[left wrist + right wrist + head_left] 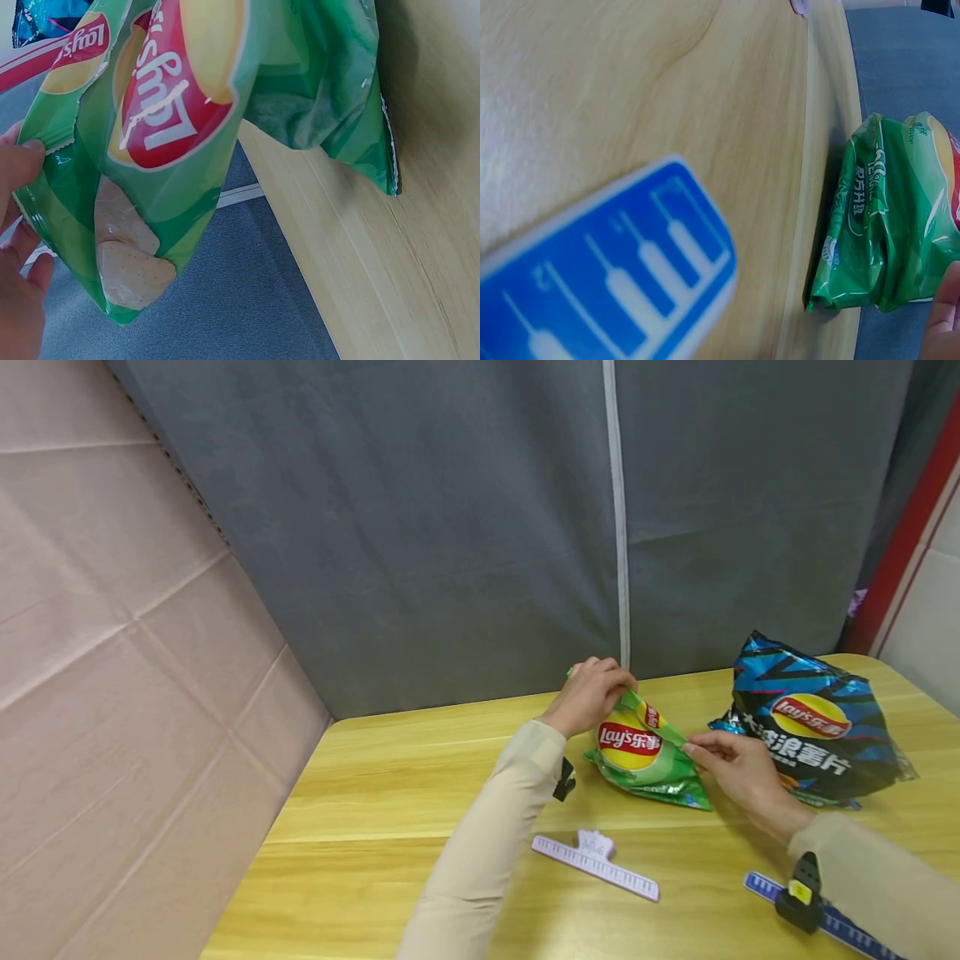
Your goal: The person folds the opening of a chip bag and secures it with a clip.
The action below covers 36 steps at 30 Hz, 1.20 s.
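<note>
Green crisp bag (pixel 633 764) at the table's (pixel 390 793) far side, between my two hands. My left hand (pixel 592 693) curls over one end of the folded-down top strip (pixel 667 727), thumb on its face; my right hand (pixel 738 768) pinches the opposite end between thumb and forefinger. Gripping both ends likely holds the fold taut and prevents it springing open, while the table appears to support the bag's base. A lilac clip (pixel 595 864) lies nearer me, apart from the bag, seemingly within easy reach; a blue clip (pixel 851 931) is partly hidden by the black wrist camera (pixel 799 906). A dark blue bag (pixel 813 718) sits rightward, perhaps set aside for elbow room.
</note>
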Motion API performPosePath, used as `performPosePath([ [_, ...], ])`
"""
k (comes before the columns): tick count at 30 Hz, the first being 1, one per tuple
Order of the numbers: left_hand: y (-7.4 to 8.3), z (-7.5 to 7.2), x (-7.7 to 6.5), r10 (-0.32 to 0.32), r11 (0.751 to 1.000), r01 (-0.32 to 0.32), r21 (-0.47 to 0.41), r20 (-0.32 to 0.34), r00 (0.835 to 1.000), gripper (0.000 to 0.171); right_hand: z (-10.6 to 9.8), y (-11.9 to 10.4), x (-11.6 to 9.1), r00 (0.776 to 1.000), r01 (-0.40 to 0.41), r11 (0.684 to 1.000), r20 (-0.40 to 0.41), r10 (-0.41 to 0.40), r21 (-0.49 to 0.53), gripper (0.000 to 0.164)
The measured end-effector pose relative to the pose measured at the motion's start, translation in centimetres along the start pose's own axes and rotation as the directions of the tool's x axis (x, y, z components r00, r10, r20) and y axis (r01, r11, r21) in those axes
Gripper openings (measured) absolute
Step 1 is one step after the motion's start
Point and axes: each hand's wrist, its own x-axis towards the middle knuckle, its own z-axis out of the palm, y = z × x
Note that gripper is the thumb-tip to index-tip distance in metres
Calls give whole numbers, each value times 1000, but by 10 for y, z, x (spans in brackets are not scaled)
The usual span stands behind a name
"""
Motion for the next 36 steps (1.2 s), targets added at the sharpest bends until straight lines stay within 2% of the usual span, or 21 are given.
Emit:
performPosePath([
  [4, 0, 0, 0, 0, 1000, 0, -4, -2, 1000, 20, -1, -3, -1, 1000, 25, 1000, -7, -25, -16, 38],
  [9, 1, 0, 0, -7, 1000, 7, 16, 1, 1000, 19, -3, -11, -2, 999, 35, 999, -7, -35, 18, 35],
  [16, 2, -1, -1, -28, 999, 28, 18, 6, 1000, 19, 2, -4, -3, 998, 8, 997, -69, -13, -79, 36],
  [22, 2, -1, -2, -35, 999, 35, 24, -12, 999, 19, 1, -5, -5, 998, -3, 995, -59, -3, -97, 43],
  [26, 2, -1, -2, -35, 999, 35, 20, -16, 999, 19, -6, -30, -13, 999, 3, 997, -44, -6, -74, 38],
  [29, 2, -1, -2, -32, 999, 33, 16, -21, 999, 19, -7, -34, -14, 999, -3, 997, -48, -1, -81, 35],
  [33, 2, 0, -2, -29, 999, 30, 13, -23, 999, 20, -2, -11, -9, 998, -26, 995, -61, 20, -92, 40],
  [36, 2, 0, -2, -26, 1000, 27, 12, -24, 999, 20, -3, -9, -7, 998, -61, 997, -39, 59, -50, 44],
])
